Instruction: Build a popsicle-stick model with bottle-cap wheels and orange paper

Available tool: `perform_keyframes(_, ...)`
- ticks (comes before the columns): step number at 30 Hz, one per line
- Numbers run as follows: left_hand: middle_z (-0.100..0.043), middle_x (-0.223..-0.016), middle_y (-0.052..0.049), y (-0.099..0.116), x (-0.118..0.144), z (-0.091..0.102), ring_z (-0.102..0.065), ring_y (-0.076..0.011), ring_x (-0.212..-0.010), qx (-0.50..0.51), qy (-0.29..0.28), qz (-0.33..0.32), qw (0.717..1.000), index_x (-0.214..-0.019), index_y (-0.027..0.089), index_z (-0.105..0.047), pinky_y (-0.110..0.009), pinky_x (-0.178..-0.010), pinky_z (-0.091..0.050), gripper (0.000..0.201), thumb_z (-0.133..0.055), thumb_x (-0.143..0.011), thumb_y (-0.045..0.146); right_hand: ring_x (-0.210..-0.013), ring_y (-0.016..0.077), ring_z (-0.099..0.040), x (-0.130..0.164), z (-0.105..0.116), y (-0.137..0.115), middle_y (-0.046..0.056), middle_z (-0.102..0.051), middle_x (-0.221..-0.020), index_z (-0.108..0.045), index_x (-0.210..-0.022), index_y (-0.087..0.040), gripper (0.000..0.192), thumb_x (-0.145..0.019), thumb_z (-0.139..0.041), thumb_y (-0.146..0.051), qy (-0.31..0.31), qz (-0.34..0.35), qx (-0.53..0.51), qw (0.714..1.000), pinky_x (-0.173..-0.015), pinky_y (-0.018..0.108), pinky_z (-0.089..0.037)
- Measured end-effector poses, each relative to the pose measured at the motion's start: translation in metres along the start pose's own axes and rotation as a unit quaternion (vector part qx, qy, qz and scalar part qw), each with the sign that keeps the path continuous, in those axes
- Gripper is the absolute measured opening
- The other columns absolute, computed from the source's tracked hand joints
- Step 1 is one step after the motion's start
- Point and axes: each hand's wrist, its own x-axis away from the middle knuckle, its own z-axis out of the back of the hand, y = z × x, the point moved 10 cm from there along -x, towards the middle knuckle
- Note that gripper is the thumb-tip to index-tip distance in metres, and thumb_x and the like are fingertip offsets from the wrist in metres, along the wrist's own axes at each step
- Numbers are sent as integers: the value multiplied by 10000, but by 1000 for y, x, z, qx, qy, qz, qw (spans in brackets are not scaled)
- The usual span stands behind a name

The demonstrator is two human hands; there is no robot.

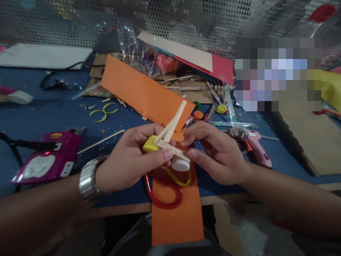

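Observation:
My left hand (133, 156) grips a small craft-stick model (170, 129) between thumb and fingers. Pale wooden sticks rise from it at a slant, and others lie flat toward the right. A yellow bottle cap (150, 144) sits at its left side and a white bottle cap (181, 164) under its right end. Curled around that right end is my right hand (215, 151), with thumb and fingertips at the sticks. Below the hands, scissors with red and yellow handles (163, 205) lie on an orange paper strip (177, 227); their blades are hidden.
A purple power strip (49, 156) with a black plug lies left. At right are a pink glue gun (257, 147) and a cardboard piece (309, 135). Behind the hands lie an orange sheet (144, 92), a utility knife (210, 113), loose caps, sticks and yellow ring pieces (103, 113).

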Motion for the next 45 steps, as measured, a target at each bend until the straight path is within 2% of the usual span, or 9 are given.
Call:
perform_keyframes(4,-694,-729,7,-3,0,-3,-654,-123,-617,15,-9,29,999,-897,166,-732,-187,-554,-527,211,-909,-804,232,-912,202,-740,-4,-4,-10,82,-805,-961,-755,-1096,-183,122,-992,-722,-127,-31,37,23,999,-830,343,-605)
perform_keyframes(9,-683,-738,-2,-5,1,-2,-631,-114,-609,6,3,47,999,-934,158,-750,-176,-543,-509,209,-892,-816,254,-883,195,-746,-5,-3,-13,74,-809,-942,-750,-1059,-193,110,-982,-725,-120,-36,47,40,997,-801,325,-611)
perform_keyframes(13,-680,-741,-4,-8,2,-2,-619,-112,-614,4,6,62,998,-920,152,-731,-175,-545,-502,235,-902,-795,254,-893,196,-702,-5,-9,-13,67,-756,-937,-691,-1043,-213,87,-1005,-689,-134,-60,49,60,995,-806,326,-593)
perform_keyframes(21,-677,-737,19,-3,0,-7,-586,-82,-630,3,-5,48,999,-861,149,-705,-149,-568,-489,188,-881,-802,176,-933,193,-590,1,-25,-5,69,-627,-992,-532,-1012,-244,134,-1083,-518,-132,-107,34,61,992,-848,340,-550)
perform_keyframes(29,-729,-755,-4,-8,1,-2,-630,-94,-605,13,7,51,999,-922,163,-758,-150,-538,-499,161,-878,-823,208,-986,212,-583,2,-21,-4,72,-595,-1017,-509,-1050,-252,102,-1113,-488,-175,-95,35,49,994,-869,364,-548)
perform_keyframes(32,-740,-701,6,-5,-1,7,-657,-92,-594,25,38,29,999,-899,181,-773,-144,-561,-532,118,-872,-835,191,-969,215,-575,2,-19,-2,69,-589,-1010,-510,-1051,-253,78,-1124,-499,-226,-88,26,37,995,-864,371,-535)
perform_keyframes(35,-742,-669,9,-1,-4,16,-672,-95,-577,50,69,8,996,-888,195,-777,-144,-563,-549,145,-903,-817,210,-948,204,-571,3,-12,-1,56,-581,-1003,-527,-1061,-242,70,-1126,-504,-229,-52,20,15,998,-864,371,-507)
perform_keyframes(40,-752,-774,-7,3,-3,16,-689,-102,-628,56,63,-7,996,-871,199,-784,-158,-578,-559,170,-934,-803,241,-861,178,-566,9,2,20,30,-577,-1008,-527,-1097,-248,55,-1142,-497,-256,31,-66,-35,997,-785,349,-475)
perform_keyframes(45,-709,-820,-21,1,2,11,-644,-116,-661,10,30,-7,999,-921,212,-773,-183,-579,-532,209,-913,-856,352,-769,159,-551,12,3,31,6,-564,-945,-544,-1116,-243,60,-1135,-544,-300,59,-107,-78,989,-697,327,-462)
